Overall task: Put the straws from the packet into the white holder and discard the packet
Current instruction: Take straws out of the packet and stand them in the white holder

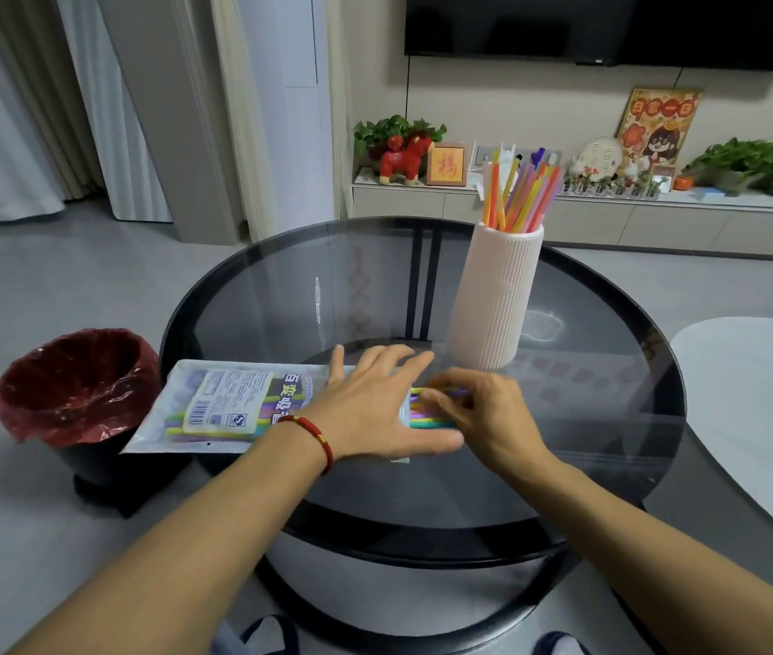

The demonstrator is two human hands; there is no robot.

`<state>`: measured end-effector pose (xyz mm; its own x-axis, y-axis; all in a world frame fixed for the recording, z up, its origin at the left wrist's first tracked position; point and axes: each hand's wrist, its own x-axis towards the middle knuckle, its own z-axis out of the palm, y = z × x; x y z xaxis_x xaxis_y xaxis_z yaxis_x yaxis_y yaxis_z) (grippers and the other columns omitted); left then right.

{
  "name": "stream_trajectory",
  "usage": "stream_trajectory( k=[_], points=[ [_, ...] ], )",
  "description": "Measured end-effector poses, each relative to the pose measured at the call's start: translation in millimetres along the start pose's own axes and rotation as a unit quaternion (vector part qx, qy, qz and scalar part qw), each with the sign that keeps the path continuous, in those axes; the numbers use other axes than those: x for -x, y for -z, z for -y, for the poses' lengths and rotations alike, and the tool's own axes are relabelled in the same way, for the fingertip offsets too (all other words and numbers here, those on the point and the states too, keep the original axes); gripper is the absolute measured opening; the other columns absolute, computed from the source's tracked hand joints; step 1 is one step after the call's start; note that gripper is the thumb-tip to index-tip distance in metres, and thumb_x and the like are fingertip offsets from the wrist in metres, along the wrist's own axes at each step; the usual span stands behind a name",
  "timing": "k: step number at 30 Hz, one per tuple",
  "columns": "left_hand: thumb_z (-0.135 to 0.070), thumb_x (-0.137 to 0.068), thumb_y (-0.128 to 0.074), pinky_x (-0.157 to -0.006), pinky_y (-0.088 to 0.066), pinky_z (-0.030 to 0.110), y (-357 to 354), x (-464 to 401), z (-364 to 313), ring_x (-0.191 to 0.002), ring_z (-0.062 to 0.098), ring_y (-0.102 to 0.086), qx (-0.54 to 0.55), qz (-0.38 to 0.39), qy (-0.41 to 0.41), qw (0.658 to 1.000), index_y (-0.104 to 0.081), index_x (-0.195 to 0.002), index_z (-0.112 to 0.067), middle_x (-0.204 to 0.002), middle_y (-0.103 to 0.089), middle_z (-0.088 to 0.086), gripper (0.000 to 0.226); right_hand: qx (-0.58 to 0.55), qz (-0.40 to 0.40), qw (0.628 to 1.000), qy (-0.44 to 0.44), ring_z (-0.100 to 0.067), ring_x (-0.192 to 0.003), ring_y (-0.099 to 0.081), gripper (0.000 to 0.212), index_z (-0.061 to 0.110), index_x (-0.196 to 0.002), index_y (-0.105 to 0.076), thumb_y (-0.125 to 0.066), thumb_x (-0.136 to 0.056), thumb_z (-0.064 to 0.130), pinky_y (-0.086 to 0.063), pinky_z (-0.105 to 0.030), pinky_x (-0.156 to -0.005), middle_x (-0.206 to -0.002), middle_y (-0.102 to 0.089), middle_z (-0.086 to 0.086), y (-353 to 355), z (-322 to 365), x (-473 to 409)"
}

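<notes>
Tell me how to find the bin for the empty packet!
Start at the round glass table and look down past its left edge to the floor. The small dark bin stands there, beside the straw packet. It is the only thing lined with a crinkly red bag.

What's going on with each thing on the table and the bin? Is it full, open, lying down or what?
packet: lying flat, straws still inside, left hand pressing it down.
straws at the packet's open end: sticking out, right hand fingers on them.
white holder: upright, already holding a bunch of straws.
bin: open, red liner, looks empty.
glass table: bare around the hands.
</notes>
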<state>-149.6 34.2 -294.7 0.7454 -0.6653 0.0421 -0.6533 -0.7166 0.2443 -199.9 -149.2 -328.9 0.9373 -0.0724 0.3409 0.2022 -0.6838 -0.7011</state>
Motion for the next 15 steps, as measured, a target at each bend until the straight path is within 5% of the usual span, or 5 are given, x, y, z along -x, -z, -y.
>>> stream_trajectory(
  k=[3, 6, 11, 15],
  points=[
    [-0.059, -0.092, -0.04, -0.114, -0.004, 0.072, -8, -6, -4, -0.141, 0.015, -0.028, -0.014, -0.021, 0.013, 1.0, -0.035, -0.146, -0.031, -0.149, -0.038, -0.008, 0.061, 0.009, 0.0, 1.0, 0.013, -0.002, -0.075, -0.074, 0.01, 0.027, -0.099, -0.083, -0.076, -0.094, 0.031, -0.06, -0.03, -0.07, -0.08, -0.079, 0.014, 5, -1, -5],
    [-0.046, -0.094, -0.047, -0.112, -0.006, 0.074, -11, -9, 1, -0.139, 0.017, -0.03, -0.011, 0.006, 0.022, 1.0, -0.036, -0.146, -0.031, -0.147, -0.039, -0.006, 0.055, 0.0, -0.011, 1.0, -0.028, -0.001, -0.051, -0.062, 0.007, 0.024, -0.094, -0.084, -0.078, -0.092, 0.027, -0.05, -0.017, -0.055, -0.06, -0.069, 0.023, 20, -10, -11],
    [-0.045, -0.093, -0.048, -0.112, -0.008, 0.074, -14, -12, 5, -0.133, 0.019, -0.035, -0.021, 0.02, 0.033, 0.999, -0.045, -0.133, -0.025, -0.139, -0.042, -0.004, 0.044, -0.162, -0.023, 0.98, -0.113, -0.012, -0.05, -0.056, 0.005, 0.017, -0.086, -0.084, -0.081, -0.088, 0.02, -0.048, -0.024, -0.049, -0.056, -0.067, -0.003, 65, -23, -6],
    [-0.046, -0.095, -0.043, -0.112, -0.012, 0.073, -14, -13, 2, -0.124, 0.021, -0.041, -0.018, 0.015, 0.043, 0.999, -0.049, -0.116, -0.021, -0.127, -0.047, -0.002, 0.032, -0.302, -0.063, 0.941, -0.14, -0.014, -0.054, -0.056, 0.027, 0.01, -0.087, -0.084, -0.086, -0.075, 0.033, -0.048, -0.022, -0.049, -0.07, -0.07, -0.016, 93, -17, 2]
  ],
)
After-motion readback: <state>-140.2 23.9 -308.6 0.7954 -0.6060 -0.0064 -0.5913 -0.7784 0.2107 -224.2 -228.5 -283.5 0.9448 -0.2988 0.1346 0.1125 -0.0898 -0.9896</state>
